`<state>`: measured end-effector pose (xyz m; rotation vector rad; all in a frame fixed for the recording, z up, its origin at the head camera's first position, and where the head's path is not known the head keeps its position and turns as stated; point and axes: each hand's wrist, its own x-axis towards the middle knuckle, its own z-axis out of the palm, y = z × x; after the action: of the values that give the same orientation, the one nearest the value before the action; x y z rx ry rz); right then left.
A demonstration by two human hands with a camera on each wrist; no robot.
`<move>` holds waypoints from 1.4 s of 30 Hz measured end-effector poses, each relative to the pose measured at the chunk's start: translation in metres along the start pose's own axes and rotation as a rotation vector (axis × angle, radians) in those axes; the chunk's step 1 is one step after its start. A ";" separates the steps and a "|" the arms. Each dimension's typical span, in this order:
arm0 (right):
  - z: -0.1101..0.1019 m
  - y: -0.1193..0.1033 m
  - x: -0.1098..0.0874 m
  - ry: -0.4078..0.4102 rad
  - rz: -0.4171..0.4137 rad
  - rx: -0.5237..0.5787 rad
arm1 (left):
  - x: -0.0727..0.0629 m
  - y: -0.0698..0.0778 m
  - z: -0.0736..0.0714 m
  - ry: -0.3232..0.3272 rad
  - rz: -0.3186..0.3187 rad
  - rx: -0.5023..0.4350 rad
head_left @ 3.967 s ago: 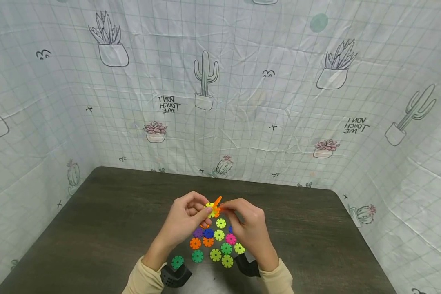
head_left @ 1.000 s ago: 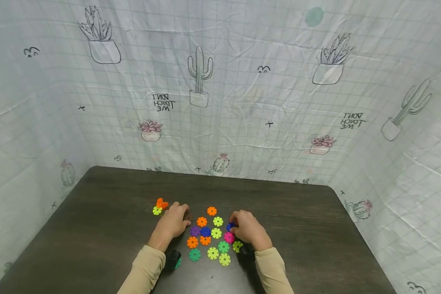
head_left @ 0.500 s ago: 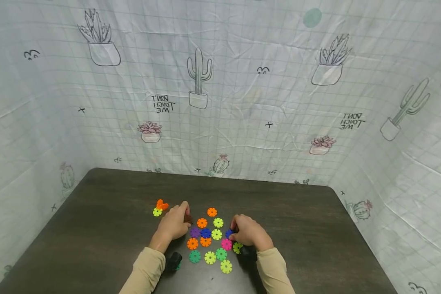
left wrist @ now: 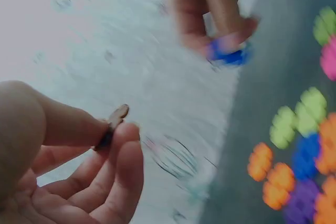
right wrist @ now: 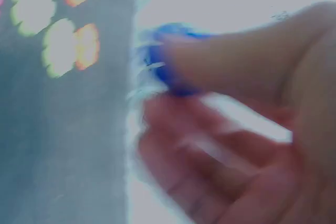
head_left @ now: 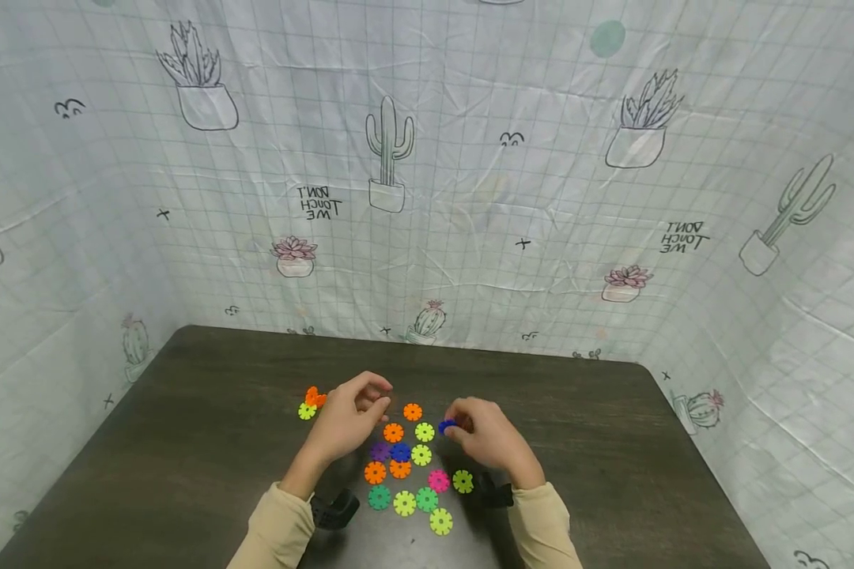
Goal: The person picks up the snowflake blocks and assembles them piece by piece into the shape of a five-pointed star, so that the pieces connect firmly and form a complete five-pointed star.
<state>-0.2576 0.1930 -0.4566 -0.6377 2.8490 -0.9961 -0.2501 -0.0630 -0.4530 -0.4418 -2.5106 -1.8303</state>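
L hand [head_left: 349, 417] pinches brown disc [left wrist: 116, 117], R hand [head_left: 493, 433] blue disc [head_left: 446, 427], both just lifted off tbl [head_left: 576, 427], so 1 pc each.

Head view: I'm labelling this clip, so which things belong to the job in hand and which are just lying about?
In the job:
brown disc, pinched by left hand
blue disc, pinched by right hand

Lying about, perhaps for later:
joined orange-yellow piece
purple disc
pink disc
other loose discs

Blue disc [right wrist: 164, 71] in right hand [right wrist: 257, 153]
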 end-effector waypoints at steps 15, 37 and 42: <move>-0.006 -0.057 -0.006 0.494 -0.520 0.102 | -0.022 0.049 -0.006 -0.014 0.136 -0.121; -0.002 -0.063 -0.009 0.535 -0.642 -0.056 | -0.027 0.053 0.002 0.014 0.069 -0.193; 0.000 -0.065 -0.009 0.540 -0.663 -0.061 | -0.026 0.053 0.001 0.017 0.039 -0.227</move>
<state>-0.2255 0.1506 -0.4175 -1.6145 3.1801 -1.3262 -0.2127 -0.0532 -0.4083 -0.4722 -2.2749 -2.1031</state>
